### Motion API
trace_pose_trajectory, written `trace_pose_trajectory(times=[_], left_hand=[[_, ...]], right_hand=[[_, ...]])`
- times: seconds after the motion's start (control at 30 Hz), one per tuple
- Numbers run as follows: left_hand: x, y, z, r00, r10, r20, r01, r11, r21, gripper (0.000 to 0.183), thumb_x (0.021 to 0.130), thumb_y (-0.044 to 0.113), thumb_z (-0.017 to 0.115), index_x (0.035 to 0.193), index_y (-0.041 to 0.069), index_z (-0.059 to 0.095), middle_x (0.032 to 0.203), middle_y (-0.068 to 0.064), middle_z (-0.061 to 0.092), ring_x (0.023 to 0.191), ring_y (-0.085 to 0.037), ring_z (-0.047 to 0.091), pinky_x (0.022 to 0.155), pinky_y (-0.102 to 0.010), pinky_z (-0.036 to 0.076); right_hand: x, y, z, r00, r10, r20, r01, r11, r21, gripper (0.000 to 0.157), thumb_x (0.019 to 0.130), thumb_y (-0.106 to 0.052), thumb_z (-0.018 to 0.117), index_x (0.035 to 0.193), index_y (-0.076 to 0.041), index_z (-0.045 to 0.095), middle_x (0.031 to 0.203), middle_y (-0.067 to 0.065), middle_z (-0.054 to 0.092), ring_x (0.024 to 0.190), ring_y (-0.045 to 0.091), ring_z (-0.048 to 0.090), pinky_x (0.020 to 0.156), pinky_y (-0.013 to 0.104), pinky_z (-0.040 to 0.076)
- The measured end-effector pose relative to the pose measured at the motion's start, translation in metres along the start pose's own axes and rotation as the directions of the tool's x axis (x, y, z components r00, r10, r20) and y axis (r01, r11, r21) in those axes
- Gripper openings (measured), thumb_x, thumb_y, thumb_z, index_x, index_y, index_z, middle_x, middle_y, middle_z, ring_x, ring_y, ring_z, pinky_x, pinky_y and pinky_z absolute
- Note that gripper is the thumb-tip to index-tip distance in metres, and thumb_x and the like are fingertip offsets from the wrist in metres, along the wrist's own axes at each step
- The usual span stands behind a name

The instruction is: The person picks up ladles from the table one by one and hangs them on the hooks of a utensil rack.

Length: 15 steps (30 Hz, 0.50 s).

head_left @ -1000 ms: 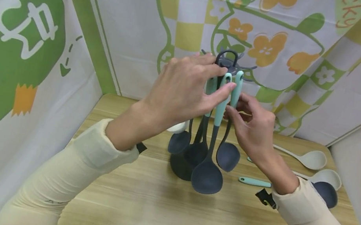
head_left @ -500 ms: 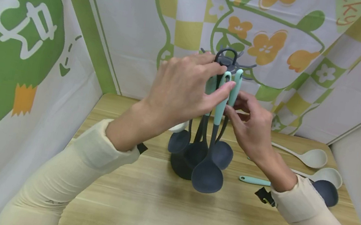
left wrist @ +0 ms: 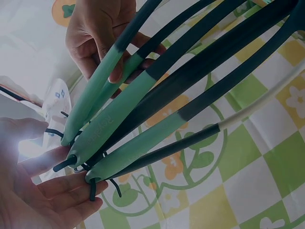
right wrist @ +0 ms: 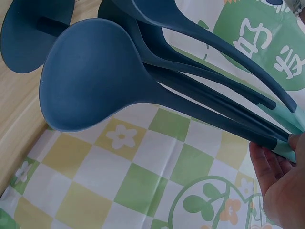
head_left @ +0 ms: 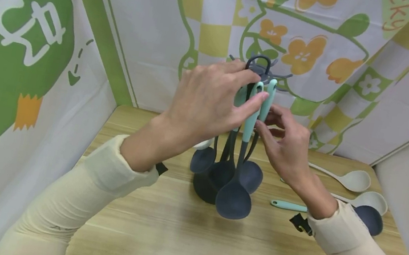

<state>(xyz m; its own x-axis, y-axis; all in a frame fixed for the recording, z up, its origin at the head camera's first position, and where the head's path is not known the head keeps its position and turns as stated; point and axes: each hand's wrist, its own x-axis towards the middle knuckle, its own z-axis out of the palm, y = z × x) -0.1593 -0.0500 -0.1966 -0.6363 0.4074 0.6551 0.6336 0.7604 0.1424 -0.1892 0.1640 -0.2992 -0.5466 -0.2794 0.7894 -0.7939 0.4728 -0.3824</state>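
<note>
A dark utensil rack [head_left: 260, 68] with a looped top and thin hooks stands on the table, hung with several dark ladles with mint-green handles. My left hand [head_left: 209, 97] holds the rack's top, its thumb across the upper handle of the front ladle [head_left: 234, 201]. In the left wrist view, the left fingers [left wrist: 71, 188] lie around the hooks, by the handle ends. On the rack's right side, my right hand [head_left: 286, 146] pinches the green handle of another ladle [right wrist: 90, 76]. That ladle's bowl is partly behind the front one in the head view. Its handle end is up at the hooks.
To the right lie two pale spoons [head_left: 355, 181] and a dark ladle [head_left: 369, 219] with a mint handle [head_left: 288, 205], partly under the right forearm. A white utensil [head_left: 203, 144] hangs behind the left hand. Printed cloth [head_left: 218, 8] encloses the wooden table [head_left: 169, 239].
The bowl of the ladle in my right hand has swung left, behind the front ladle, and its handle shifted slightly left. My left hand stays at the rack's top.
</note>
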Motion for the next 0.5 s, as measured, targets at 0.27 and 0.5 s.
trace_pose_trajectory(times=[0.27, 0.5], left_hand=[[0.0011, 0.0008, -0.002, 0.999, -0.001, 0.036, 0.002, 0.999, -0.044, 0.04, 0.105, 0.04, 0.065, 0.127, 0.009, 0.078, 0.134, -0.017, 0.072, 0.112, -0.034, 0.074, 0.088, -0.043, 0.063], [0.0016, 0.0018, -0.0025, 0.999, 0.009, 0.037, -0.007, 0.999, -0.046, 0.04, 0.105, 0.039, 0.065, 0.127, 0.008, 0.078, 0.13, -0.015, 0.074, 0.109, -0.033, 0.074, 0.084, -0.04, 0.063]], right_hand=[[-0.0002, -0.0002, -0.0015, 1.0, 0.003, 0.013, -0.003, 1.0, -0.013, 0.04, 0.092, 0.005, 0.079, 0.128, 0.011, 0.063, 0.112, 0.022, 0.076, 0.09, 0.031, 0.078, 0.077, 0.009, 0.056], [-0.0006, -0.0018, -0.0054, 0.999, 0.007, 0.048, -0.006, 1.0, -0.014, 0.041, 0.092, 0.003, 0.079, 0.128, 0.011, 0.062, 0.11, 0.022, 0.076, 0.092, 0.031, 0.078, 0.077, 0.009, 0.056]])
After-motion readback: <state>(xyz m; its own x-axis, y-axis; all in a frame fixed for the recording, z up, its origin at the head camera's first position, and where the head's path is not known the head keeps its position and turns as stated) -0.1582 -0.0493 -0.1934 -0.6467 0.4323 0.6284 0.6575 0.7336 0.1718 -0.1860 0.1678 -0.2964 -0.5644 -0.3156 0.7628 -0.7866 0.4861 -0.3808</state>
